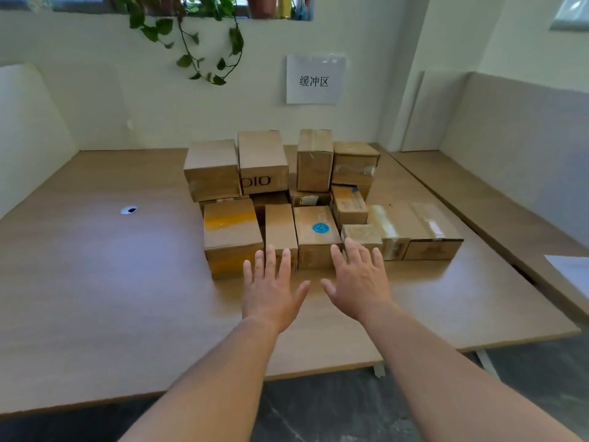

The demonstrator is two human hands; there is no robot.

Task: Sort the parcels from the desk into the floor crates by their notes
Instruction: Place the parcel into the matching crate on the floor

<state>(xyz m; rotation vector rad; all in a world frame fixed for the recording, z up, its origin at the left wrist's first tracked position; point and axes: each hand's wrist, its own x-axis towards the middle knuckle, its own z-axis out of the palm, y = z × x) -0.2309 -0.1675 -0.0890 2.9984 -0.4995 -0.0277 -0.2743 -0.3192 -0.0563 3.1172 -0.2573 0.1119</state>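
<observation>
over the desk (pixel 95 282), left grip (pixel 271 288) and right grip (pixel 360 282) hover spread. flanking the blue-sticker parcel (pixel 310 242) evenly seems safest.

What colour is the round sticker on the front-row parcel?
Blue; the sticker shows best in the head view.

Both hands are out flat over the desk (pixel 111 282), fingers spread, holding nothing. My left hand (pixel 271 288) is in front of the narrow plain box (pixel 280 228), and my right hand (pixel 360 282) is in front of the small box (pixel 361 235) beside the blue-sticker box (pixel 315 240). The parcels (pixel 263 154) sit stacked mid-desk with the yellow-taped box (pixel 231 237) front left, below a paper sign (pixel 315 79) on the wall and a trailing plant (pixel 204 36).
</observation>
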